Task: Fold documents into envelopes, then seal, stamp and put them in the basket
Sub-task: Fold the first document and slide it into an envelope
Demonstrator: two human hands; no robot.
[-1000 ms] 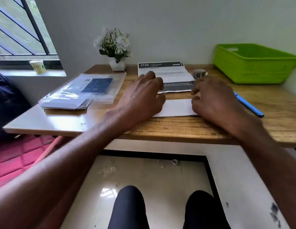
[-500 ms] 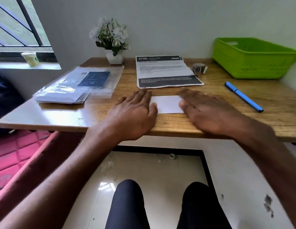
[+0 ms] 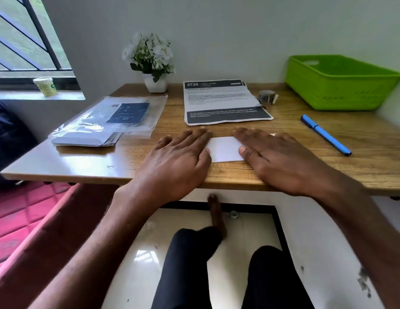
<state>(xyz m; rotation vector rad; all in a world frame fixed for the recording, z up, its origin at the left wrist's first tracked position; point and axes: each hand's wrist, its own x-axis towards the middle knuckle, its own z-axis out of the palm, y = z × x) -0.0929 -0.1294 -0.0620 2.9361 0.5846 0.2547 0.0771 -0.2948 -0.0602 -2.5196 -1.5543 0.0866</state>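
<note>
White folded paper (image 3: 224,148), possibly an envelope, at the worktop (image 3: 284,175) front edge: left hand (image 3: 180,157) and right hand (image 3: 277,157) flat on its ends, fingers straight.

Wooden table (image 3: 284,175): grained, glossy finish reflecting window light at 9 o'clock. Folded paper (image 3: 224,148): matt white. Printed document (image 3: 223,103): matt paper. Envelope pack (image 3: 109,121): clear glossy plastic wrap. Basket (image 3: 333,94) at 2 o'clock: green plastic. Pen (image 3: 325,134): blue plastic.
</note>
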